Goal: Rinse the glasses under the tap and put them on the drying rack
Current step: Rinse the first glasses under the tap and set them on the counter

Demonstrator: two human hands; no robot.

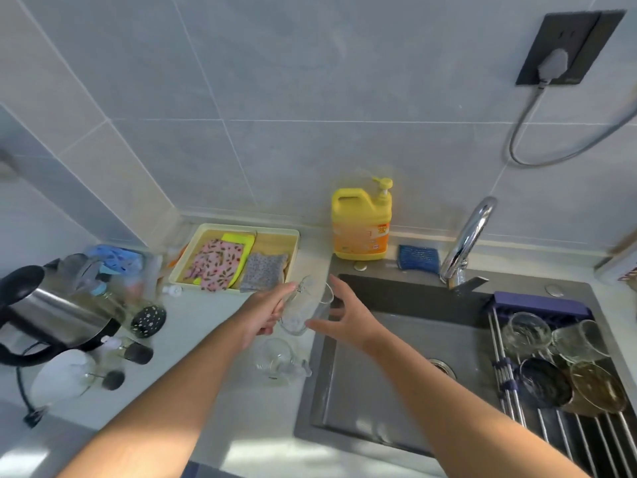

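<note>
Sink (396, 381): dark basin set into the table (213, 401), bare inside apart from the drain at its right.
Drying rack (565, 429): metal rods laid across the sink's right end, carrying four glasses (525, 331) that lie tilted, close together.
Tray (294, 251): pale yellow, at the back wall, holding folded cloths, one pink and flowered, one grey, one yellow beneath.
Held glass (303, 313): clear, tipped on its side above the table's edge, just left of the sink rim.
Left hand (267, 313): arm stretched forward from the lower left, grip clamped around the held glass at its left side.
Right hand (348, 317): arm reaching in from the lower right, fingers spread apart, palm turned toward the held glass, fingertips just beside it; contact cannot be told.
Second glass (279, 360): clear, with a handle, lying on the table below the hands.
Tap (465, 239): chrome spout curving behind the sink, with a yellow soap bottle (360, 224) to its left.
Hard to make out: clutter beside the kettle (48, 312) at the left is blurred; the rack runs off the picture's lower right edge.
</note>
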